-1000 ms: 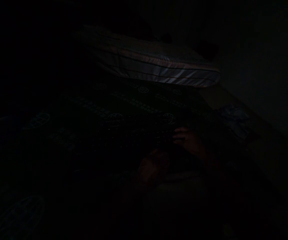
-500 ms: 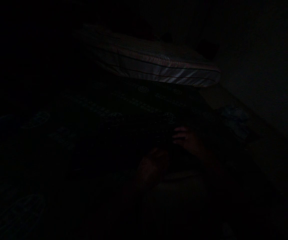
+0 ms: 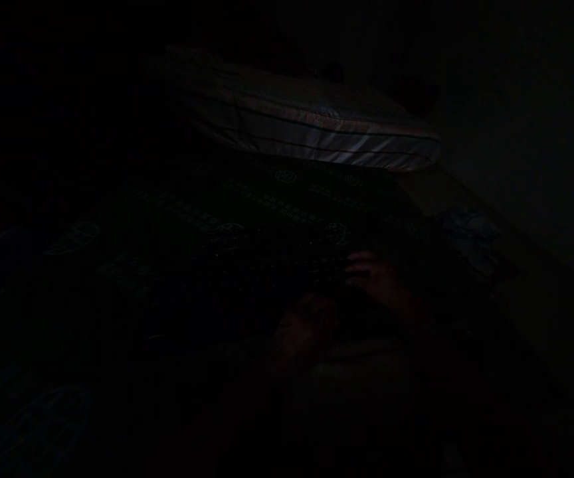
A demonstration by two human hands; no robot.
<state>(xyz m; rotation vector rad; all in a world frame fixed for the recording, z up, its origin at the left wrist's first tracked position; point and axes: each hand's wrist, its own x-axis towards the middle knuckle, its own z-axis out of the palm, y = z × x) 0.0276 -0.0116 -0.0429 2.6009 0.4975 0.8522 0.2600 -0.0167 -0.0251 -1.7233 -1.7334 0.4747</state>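
Note:
The scene is almost dark. My right hand [image 3: 374, 275] rests on a dark printed cover [image 3: 247, 226] spread over a bed, its fingers pointing left and lying close together. My left hand [image 3: 301, 332] lies lower and nearer to me on the same cover, curled; its fingers are too dim to read. Something pale [image 3: 361, 355] lies just below both hands, too faint to name. I cannot make out whether either hand holds anything.
A striped pillow [image 3: 311, 129] lies across the far end of the bed. A crumpled bluish cloth [image 3: 469, 229] sits at the right edge. A wall [image 3: 526, 133] stands on the right. The left side is lost in darkness.

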